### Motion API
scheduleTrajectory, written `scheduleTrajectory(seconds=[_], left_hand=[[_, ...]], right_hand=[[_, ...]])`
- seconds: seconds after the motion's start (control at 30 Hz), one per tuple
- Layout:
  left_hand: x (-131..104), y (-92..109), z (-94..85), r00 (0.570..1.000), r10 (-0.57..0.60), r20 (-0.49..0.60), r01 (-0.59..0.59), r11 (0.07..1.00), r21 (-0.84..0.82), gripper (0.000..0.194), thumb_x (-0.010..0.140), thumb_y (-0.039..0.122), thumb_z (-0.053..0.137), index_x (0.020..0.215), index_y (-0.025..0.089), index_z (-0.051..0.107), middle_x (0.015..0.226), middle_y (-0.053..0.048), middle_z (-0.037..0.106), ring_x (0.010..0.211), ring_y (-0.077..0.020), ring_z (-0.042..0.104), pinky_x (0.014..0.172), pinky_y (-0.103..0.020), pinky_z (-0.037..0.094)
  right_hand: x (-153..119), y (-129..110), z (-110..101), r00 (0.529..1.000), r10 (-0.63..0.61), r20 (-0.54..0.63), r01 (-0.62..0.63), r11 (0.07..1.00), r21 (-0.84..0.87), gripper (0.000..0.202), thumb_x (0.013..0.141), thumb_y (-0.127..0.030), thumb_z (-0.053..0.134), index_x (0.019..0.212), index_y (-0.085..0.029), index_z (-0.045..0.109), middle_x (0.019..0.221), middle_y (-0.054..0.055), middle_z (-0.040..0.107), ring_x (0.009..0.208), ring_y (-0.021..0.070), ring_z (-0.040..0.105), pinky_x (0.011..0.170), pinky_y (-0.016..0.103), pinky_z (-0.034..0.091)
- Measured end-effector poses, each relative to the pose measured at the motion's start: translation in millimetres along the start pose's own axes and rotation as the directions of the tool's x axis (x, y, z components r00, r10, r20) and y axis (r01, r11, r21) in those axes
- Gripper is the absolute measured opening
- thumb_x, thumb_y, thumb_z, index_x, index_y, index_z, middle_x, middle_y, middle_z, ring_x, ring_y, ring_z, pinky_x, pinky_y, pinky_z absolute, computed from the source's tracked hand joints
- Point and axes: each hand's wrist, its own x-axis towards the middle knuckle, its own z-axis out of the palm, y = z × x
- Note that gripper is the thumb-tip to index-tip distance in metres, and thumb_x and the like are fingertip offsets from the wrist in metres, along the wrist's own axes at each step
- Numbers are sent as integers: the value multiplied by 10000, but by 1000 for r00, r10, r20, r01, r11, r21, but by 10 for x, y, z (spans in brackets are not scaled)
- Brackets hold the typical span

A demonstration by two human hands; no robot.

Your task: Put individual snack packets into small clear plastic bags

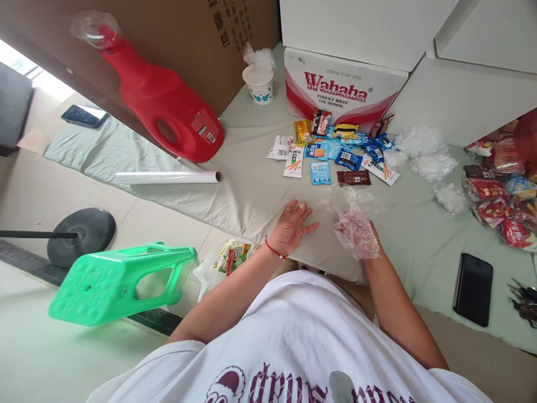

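Observation:
My left hand (293, 228) hovers near the front edge of the cloth-covered surface, palm turned partly up and fingers spread, holding nothing. A red string bracelet (276, 249) circles that wrist. To its right, my right hand (372, 238) grips a crumpled clear plastic bag (356, 230), which covers most of its fingers. Beyond both hands lies a cluster of small packaged snacks: a brown packet (353, 178), a light blue packet (321, 173), a white packet (293, 161), a dark blue packet (349, 159) and several others.
Crumpled clear bags (432, 154) and bagged snacks (499, 190) lie right, above a black phone (473, 289). A Wahaha carton (344, 87), paper cup (259, 87) and red jug (168, 101) stand behind. Left are a white roll (168, 178), green stool (90, 288) and white bag (210, 268).

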Motion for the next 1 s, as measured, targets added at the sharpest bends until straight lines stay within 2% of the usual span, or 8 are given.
scheduleTrajectory(seconds=[0.1,0.2,0.3,0.47,0.6,0.73,0.87,1.0], left_hand=[[-105,-76,60,995,-14,-98,27,991,128,423,756,427,898,963,210,600,1137,-78,642,1126,-240,642,955,-490,588],[-181,-172,147,984,-172,-52,180,947,265,525,758,634,828,908,172,630,1058,-116,663,1055,-270,666,838,-422,595],[-173,-278,265,975,-223,5,204,899,388,425,790,555,824,863,170,658,994,-96,681,991,-244,665,746,-340,559],[-4,-304,366,990,-125,-59,138,903,406,105,867,190,670,785,172,607,882,-52,675,822,-144,647,673,-244,499],[99,-168,279,992,-19,-126,68,916,394,112,951,190,529,841,196,546,758,-16,637,660,-125,639,572,-221,442],[112,-41,137,975,155,-158,-77,907,413,251,1042,274,441,813,206,518,549,59,462,424,-83,414,445,-212,268],[85,13,-14,959,273,-76,-217,880,422,322,1056,391,458,799,210,530,505,76,402,395,-85,344,418,-219,255],[95,-5,-149,958,233,-164,-133,874,467,300,1047,396,457,837,202,549,595,44,547,413,-79,420,424,-208,312]], right_hand=[[-26,39,37,999,-4,-39,5,1000,24,460,620,-617,843,845,-255,671,731,0,654,638,182,622,603,359,554],[-82,89,120,992,-58,-110,57,998,-14,424,702,-609,812,868,-250,656,680,-26,611,572,141,549,544,295,479],[-142,142,227,981,-130,-142,119,990,-82,385,736,-548,823,883,-227,668,678,-34,607,575,120,511,548,268,443],[-152,190,237,963,-178,-200,157,981,-114,414,741,-542,803,921,-204,646,649,-59,574,536,94,470,501,234,397],[-136,172,45,941,-153,-303,133,987,-85,456,724,-556,810,948,-207,621,688,-60,572,532,83,487,452,210,362],[-229,144,-158,930,-135,-342,107,989,-98,478,702,-568,833,925,-210,609,680,-70,550,481,65,442,408,206,314],[-465,154,-307,956,-68,-286,13,982,-190,497,710,-607,821,920,-206,614,698,-57,563,460,63,434,383,209,301],[-786,145,-466,982,182,-58,-190,900,-392,536,722,-675,781,916,-194,647,644,-53,538,474,91,486,417,229,385]])
